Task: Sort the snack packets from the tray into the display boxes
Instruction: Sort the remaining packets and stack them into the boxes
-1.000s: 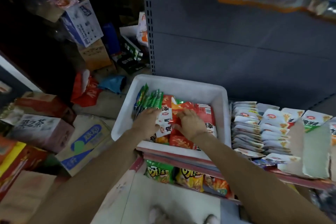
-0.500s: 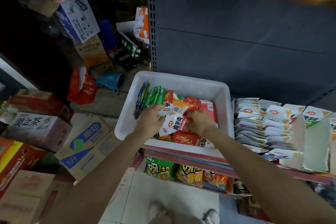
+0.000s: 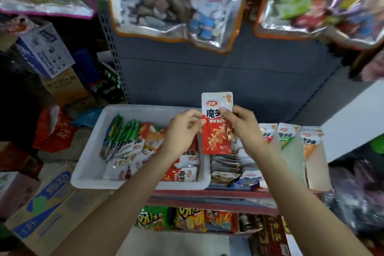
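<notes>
A red-and-white snack packet (image 3: 216, 141) is held upright above the right end of the white tray (image 3: 91, 174). My right hand (image 3: 243, 124) pinches its right edge and my left hand (image 3: 182, 131) pinches its left edge. The tray holds green packets (image 3: 122, 135) standing at the left, plus white, orange and red packets lying loose. Right of the tray stand display boxes (image 3: 291, 151) with rows of white packets (image 3: 287, 133) with red, green and orange corners. My left forearm hides part of the tray's contents.
Large clear bags of toys (image 3: 172, 2) hang overhead in front of the grey shelf back. Cardboard cartons (image 3: 45, 199) are piled on the floor at the left. Chip bags (image 3: 187, 219) fill the shelf below. A white panel (image 3: 353, 120) stands at the right.
Both hands have risen out of the tray, lifting one red-and-white packet up to chest height. The camera has tilted upward, bringing the hanging toy bags into view.
</notes>
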